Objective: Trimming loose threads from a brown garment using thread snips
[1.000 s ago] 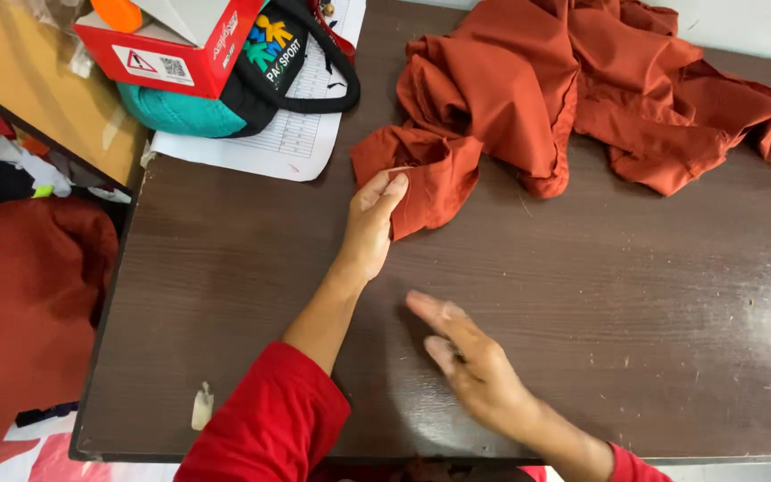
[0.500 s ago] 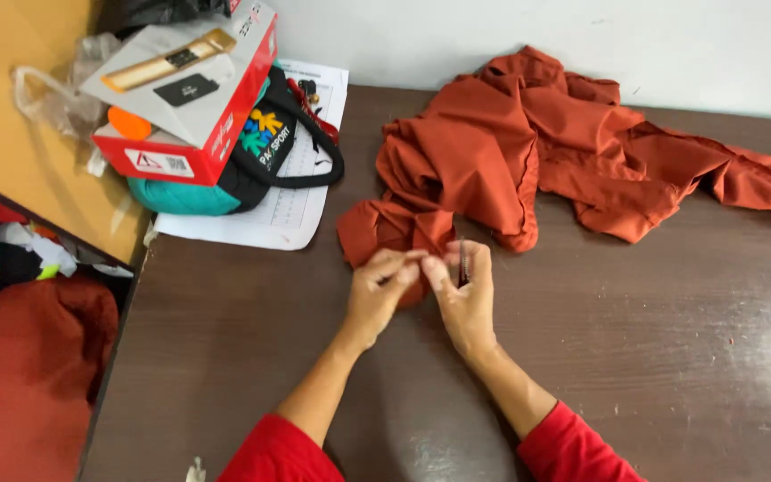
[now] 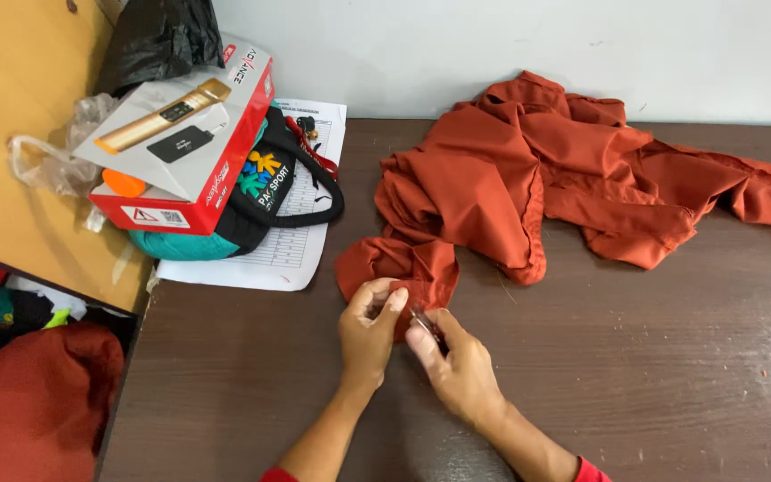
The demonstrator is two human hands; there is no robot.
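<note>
Head view, read from the left edge across: a heap of red cloth (image 3: 33,402) lies low at eight o'clock, off the table's side. Above it, at ten o'clock, a red and white box (image 3: 185,134) rests on a dark bag (image 3: 265,192), with a black plastic bag (image 3: 158,40) behind and a printed sheet (image 3: 292,241) underneath. The brown table (image 3: 635,375) fills the rest.

Near the centre, toward six o'clock, the left hand (image 3: 368,335) pinches the near corner of the orange garment (image 3: 528,178) between thumb and fingers, closed on the fabric. Just beside it, touching the same corner, the right hand (image 3: 457,366) is closed around a small dark tool (image 3: 423,321); it is too small to say what kind. The rest of the garment lies crumpled from twelve round to three o'clock, its sleeve trailing to the right edge.

Judging by this, the work is fine handling at the corner. It would go best with the left hand keeping the cloth taut and flat, the tool tip kept clear of the fingertips, and small, controlled movements so the fabric is not nicked
</note>
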